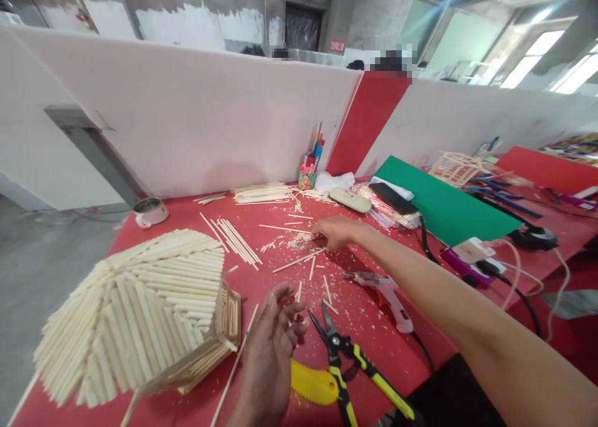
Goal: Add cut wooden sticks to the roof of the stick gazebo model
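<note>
Pale wooden scraps (pixel 299 241) lie on the red counter (pixel 187 214) at the right hand's (pixel 334 232) fingertips, apparently being sorted; whether that grip holds any, I cannot tell. The left hand (pixel 268 343) is loosely open beside the cutters (pixel 333 341). Next probably calls for a light pinch.

Blown-out daylight glares from the windows (pixel 532 60) at upper right, streaking nearby, while wide-angle distortion stretches the frame's edges and pixelated blocks obscure patches at top centre-right.
</note>
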`<control>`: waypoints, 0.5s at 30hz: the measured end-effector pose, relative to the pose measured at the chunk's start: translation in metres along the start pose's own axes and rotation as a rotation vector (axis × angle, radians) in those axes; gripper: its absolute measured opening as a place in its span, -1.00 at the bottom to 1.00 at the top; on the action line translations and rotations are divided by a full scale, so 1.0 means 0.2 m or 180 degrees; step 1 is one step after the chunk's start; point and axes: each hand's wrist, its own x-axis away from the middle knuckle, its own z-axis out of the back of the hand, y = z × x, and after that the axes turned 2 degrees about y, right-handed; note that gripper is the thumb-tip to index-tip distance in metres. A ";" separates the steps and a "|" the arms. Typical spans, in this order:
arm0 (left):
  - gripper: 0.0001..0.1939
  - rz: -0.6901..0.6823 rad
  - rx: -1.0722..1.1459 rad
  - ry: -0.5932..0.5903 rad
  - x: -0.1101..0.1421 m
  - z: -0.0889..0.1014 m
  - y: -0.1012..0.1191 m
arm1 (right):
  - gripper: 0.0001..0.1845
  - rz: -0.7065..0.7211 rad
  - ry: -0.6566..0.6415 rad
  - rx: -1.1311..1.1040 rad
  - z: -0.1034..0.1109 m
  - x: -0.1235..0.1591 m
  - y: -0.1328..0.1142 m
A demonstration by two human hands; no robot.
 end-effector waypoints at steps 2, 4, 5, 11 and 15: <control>-0.46 -0.0009 -0.0008 -0.0017 0.00 0.00 0.00 | -0.58 0.0000 0.0042 0.0119 0.00 0.02 -0.01; -0.46 -0.0027 -0.0037 -0.0032 0.00 0.00 0.01 | -0.47 0.0008 0.0039 0.0179 -0.01 0.02 -0.02; -0.46 -0.0048 -0.0041 -0.0037 -0.01 0.00 0.01 | -0.44 0.0005 0.0042 0.0196 -0.01 0.03 -0.02; -0.49 -0.0100 -0.0027 -0.0020 -0.01 0.00 0.00 | -0.64 -0.0153 0.0253 0.0200 0.00 0.06 -0.01; -0.54 -0.0111 -0.0049 -0.0033 -0.01 0.00 0.00 | -0.75 -0.0397 0.0563 0.0182 0.04 0.08 0.05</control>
